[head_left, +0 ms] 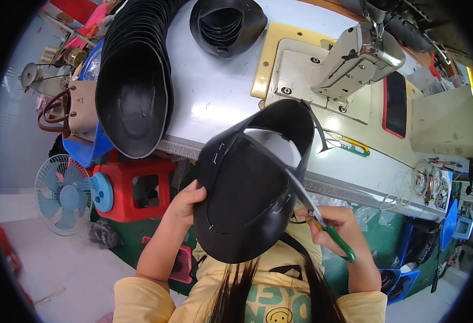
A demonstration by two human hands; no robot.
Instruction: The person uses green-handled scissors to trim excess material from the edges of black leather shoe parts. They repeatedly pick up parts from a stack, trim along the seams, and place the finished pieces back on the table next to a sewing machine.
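In front of my body I hold up a black moulded shell (247, 185) with a wide oval opening at its top. My left hand (188, 202) is closed on the shell's left edge, thumb on the outside. A narrow dark strip (285, 169) runs across the opening towards my right hand. That hand (333, 223), right of the shell, is closed round green-handled thread snips (337, 241). Their tips are close to the strip's lower end; whether they touch it I cannot tell. Short pale slits or stitches show on the shell's sides.
A sewing machine (349, 64) stands on the white table (215, 107), beside a red-edged phone (395, 105) and yellow-green snips (357, 146). Nested black shells (134, 102) lie at the left, another group (228, 27) at the back. A blue fan (67, 196) and red stool (134, 188) are lower left.
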